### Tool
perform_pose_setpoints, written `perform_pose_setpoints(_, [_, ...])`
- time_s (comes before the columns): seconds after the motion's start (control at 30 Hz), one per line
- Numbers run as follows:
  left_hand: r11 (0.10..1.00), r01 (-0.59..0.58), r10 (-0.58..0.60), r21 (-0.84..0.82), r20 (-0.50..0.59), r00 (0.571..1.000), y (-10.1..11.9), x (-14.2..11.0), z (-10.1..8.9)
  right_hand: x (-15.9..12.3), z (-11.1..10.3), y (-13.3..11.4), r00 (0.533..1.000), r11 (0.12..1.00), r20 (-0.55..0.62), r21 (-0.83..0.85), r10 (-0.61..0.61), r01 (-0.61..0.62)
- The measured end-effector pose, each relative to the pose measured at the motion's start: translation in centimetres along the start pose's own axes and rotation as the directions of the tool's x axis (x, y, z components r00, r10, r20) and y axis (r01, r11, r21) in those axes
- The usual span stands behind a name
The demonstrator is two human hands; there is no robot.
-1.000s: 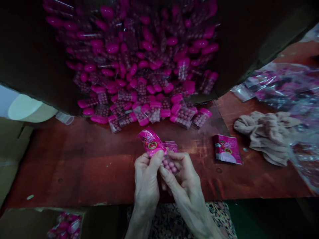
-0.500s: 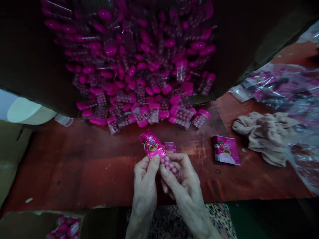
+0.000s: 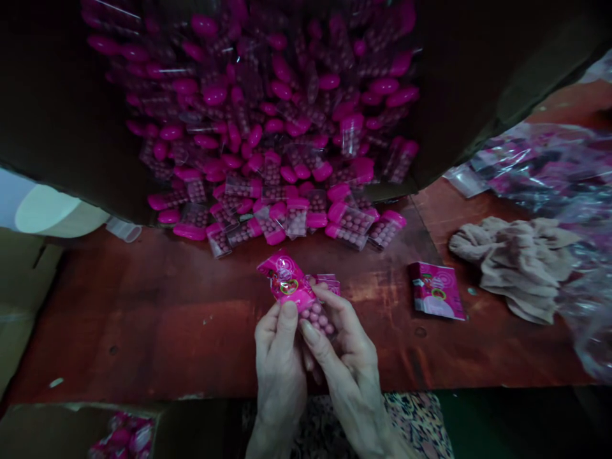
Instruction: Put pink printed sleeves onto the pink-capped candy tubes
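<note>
Both hands grasping, fingers closed: left hand (image 3: 281, 363) pinches the lower edge of a printed pink wrapper (image 3: 285, 280), thumb on top; right hand (image 3: 347, 363) holds the clear container of pink balls (image 3: 317, 317), thumb across its near side, index fingertip up by the wrapper's right edge. Wrapper covers the container's far end and points up-left, beyond the fingertips; ball-filled part sits between the two hands, partly hidden by right fingers. Whole item tilted, over the red table (image 3: 143, 312), near its front edge. Just beyond right index: a few printed pink pieces (image 3: 329, 282), partly covered. Further right, a folded pink printed card (image 3: 437, 291), then a beige cloth (image 3: 519, 264) and clear plastic bags (image 3: 545, 166). Ahead, big dark box (image 3: 478, 83) with a heap of pink-capped containers (image 3: 295, 220) spilling onto the table. Far left, white bowl (image 3: 57, 213) beside a small clear container (image 3: 124, 229). Lower left, pink wrapped packs (image 3: 123, 438) inside a cardboard box (image 3: 45, 428).
</note>
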State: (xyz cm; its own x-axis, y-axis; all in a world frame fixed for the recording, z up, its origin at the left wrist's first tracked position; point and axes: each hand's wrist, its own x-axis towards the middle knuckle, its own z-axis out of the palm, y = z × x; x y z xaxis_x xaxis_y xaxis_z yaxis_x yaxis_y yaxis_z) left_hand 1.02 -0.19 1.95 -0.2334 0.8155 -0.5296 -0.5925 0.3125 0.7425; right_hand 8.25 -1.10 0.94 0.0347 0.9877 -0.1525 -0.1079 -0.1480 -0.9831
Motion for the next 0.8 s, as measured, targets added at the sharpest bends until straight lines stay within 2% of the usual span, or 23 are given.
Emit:
perform_pose_setpoints(0.13, [0.999, 0.039, -0.039, 0.015, -0.004, 0.999, -0.4, -0.3, 0.0, -0.2, 0.0, 0.0, 0.999, 0.999, -0.043, -0.04, -0.025, 0.024])
perform_pose_setpoints(0.33, [1.0, -0.025, 0.025, -0.002, -0.112, 0.993, -0.6, -0.8, 0.2, -0.9, 0.0, 0.3, 0.988, 0.975, -0.043, -0.171, -0.148, 0.138])
perform_pose_setpoints(0.4, [1.0, -0.018, 0.018, 0.001, -0.13, 0.991, -0.7, -0.8, 0.2, -1.0, 0.0, 0.5, 0.988, 0.977, -0.054, -0.171, -0.142, 0.131])
perform_pose_setpoints(0.5, [1.0, -0.016, 0.014, -0.027, -0.1, 0.995, -0.6, -0.7, 0.2, -0.8, -0.1, 0.6, 0.999, 0.997, -0.047, -0.076, -0.026, 0.023])
perform_pose_setpoints(0.63, [0.998, -0.054, 0.054, -0.045, -0.01, 0.999, -0.1, -0.4, 0.0, -0.1, 0.1, 0.4, 0.982, 0.971, 0.05, 0.145, 0.184, -0.189])
perform_pose_setpoints(0.7, [0.998, -0.063, 0.063, -0.023, 0.013, 0.998, 0.1, -0.3, -0.2, 0.1, 0.3, 0.3, 0.965, 0.943, 0.099, 0.21, 0.241, -0.257])
perform_pose_setpoints(0.8, [0.996, -0.093, 0.094, 0.01, -0.017, 0.995, 0.2, 0.0, -0.6, 0.2, 0.4, 0.2, 0.949, 0.932, 0.162, 0.207, 0.269, -0.299])
